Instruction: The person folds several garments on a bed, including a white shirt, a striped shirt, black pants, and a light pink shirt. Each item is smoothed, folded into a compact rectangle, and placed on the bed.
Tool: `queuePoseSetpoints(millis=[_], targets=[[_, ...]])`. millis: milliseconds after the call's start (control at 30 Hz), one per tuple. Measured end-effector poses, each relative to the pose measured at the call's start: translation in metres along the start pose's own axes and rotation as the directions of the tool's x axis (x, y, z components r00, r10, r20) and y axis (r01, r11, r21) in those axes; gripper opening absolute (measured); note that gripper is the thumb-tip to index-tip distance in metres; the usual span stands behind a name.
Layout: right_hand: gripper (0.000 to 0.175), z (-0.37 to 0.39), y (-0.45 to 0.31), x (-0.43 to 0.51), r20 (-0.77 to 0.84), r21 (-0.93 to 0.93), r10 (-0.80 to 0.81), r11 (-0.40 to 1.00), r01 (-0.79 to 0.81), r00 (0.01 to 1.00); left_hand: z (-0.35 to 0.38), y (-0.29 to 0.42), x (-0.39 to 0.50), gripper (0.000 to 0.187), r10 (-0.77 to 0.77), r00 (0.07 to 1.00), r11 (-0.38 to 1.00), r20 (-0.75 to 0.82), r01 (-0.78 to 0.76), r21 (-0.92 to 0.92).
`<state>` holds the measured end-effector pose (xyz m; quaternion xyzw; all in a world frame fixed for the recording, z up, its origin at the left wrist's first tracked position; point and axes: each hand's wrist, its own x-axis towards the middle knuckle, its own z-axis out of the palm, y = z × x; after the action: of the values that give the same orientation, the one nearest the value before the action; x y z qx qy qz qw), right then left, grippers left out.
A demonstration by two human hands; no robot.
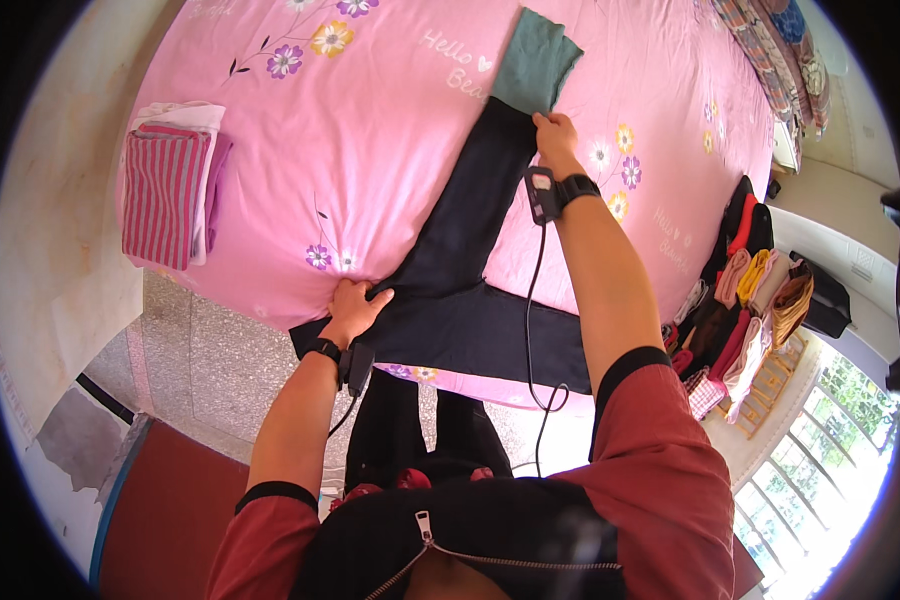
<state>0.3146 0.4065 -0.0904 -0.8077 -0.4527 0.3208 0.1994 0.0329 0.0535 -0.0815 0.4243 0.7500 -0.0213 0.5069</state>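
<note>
Black trousers (457,217) lie across the near part of a bed with a pink floral sheet (390,135). One leg points away from me and ends in a green cloth panel (532,64); the other runs to the right along the bed's edge. My left hand (356,309) rests on the black cloth near its left end, thumb spread from the fingers. At the seam between black and green, my right hand (556,139) has its fingertips closed on the right edge of the cloth. Each wrist carries a strapped device with a cable.
A folded stack with a striped garment (166,195) lies at the bed's left edge. Many rolled clothes (742,300) are piled at the right, by a wooden rack (769,382). Below the bed edge is a speckled floor (217,360). A cable hangs from my right wrist over the trousers.
</note>
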Motion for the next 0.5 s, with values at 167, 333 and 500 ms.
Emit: queuePoseSetpoints(millis=[167, 333, 500], targets=[[0.035, -0.01, 0.02, -0.007, -0.03, -0.007, 0.041, 0.999, -0.042, 0.999, -0.003, 0.002, 0.002, 0.065, -0.026, 0.999, 1.0, 0.047, 0.025, 0.005], [0.055, -0.007, 0.003, 0.014, -0.022, 0.088, -0.085, 0.992, 0.087, 0.996, -0.005, 0.002, 0.004, 0.064, -0.004, 0.998, 1.0, 0.058, 0.005, -0.015], [0.054, -0.009, -0.028, 0.026, 0.474, 0.494, 0.121, 0.784, -0.376, 0.872, -0.004, -0.001, 0.007, 0.065, 0.002, 0.998, 1.0, 0.067, -0.002, 0.004]])
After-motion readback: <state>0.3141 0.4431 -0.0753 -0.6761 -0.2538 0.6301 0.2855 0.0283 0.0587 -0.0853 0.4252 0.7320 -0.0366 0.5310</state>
